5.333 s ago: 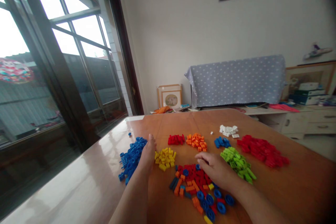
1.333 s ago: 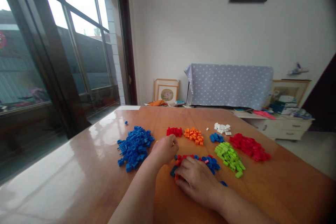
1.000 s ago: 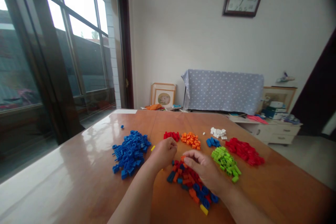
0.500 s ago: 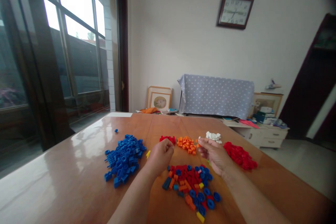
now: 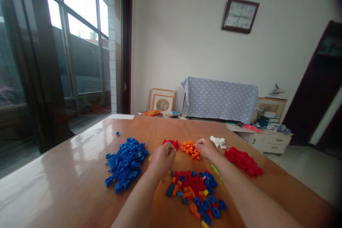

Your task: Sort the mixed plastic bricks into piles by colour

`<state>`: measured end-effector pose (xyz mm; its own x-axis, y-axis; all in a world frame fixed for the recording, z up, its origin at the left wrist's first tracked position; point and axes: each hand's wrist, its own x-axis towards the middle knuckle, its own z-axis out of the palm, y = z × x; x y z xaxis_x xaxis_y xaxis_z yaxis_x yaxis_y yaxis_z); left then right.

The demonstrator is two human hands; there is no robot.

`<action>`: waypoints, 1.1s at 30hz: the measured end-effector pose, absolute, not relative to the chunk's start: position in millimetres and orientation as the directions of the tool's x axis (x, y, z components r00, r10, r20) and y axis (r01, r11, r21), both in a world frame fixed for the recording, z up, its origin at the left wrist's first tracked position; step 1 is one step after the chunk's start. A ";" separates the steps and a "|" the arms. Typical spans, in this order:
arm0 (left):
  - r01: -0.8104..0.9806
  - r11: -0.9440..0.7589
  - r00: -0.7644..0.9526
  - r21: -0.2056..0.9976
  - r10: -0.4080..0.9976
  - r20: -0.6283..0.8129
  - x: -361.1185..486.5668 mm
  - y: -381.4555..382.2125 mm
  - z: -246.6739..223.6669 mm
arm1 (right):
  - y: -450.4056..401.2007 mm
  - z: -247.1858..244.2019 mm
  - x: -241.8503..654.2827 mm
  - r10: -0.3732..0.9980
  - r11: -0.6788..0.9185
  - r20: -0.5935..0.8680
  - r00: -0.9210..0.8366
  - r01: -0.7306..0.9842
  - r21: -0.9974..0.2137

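My left hand point(image 5: 163, 156) is closed in a loose pinch, just in front of a small red brick pile point(image 5: 171, 144); anything between its fingers is too small to make out. At the right edge of the orange brick pile point(image 5: 189, 149), my right hand point(image 5: 207, 148) has its fingers pressed together, and what they hold, if anything, is hidden. White pieces point(image 5: 217, 141) lie just beyond it. Nearer me, between my forearms, is a mixed pile of red, blue, orange and yellow pieces point(image 5: 196, 185). Lime green pieces point(image 5: 216, 171) lie beside my right forearm.
A large blue brick pile point(image 5: 127, 162) is on the left of the brown table point(image 5: 80, 185), with one blue piece point(image 5: 117, 133) farther back. A larger red pile point(image 5: 243, 162) lies right of my right forearm. Behind stands a cabinet point(image 5: 275, 142).
My right hand has moved left to the orange pile, and its fingers have drawn together. A separate white piece now shows near the white pile. My left hand has barely moved.
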<state>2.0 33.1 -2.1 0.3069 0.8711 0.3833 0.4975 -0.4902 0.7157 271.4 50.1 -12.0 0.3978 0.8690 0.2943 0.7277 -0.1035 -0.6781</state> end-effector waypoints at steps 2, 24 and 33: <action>0.499 -0.490 0.302 0.715 0.872 0.386 1.2 32.9 -0.8 | 54.8 -16.7 274.7 0.873 -0.117 0.285 0.395 0.739 -0.663; 0.493 -0.506 0.259 0.708 0.862 0.436 -1.6 36.1 -1.6 | 81.8 -20.2 262.3 0.849 -0.037 0.387 0.360 0.770 -0.637; 0.506 -0.483 0.255 0.715 0.875 0.411 -2.4 36.3 -1.6 | 97.0 -15.3 241.1 0.883 -0.018 0.385 0.268 0.839 -0.543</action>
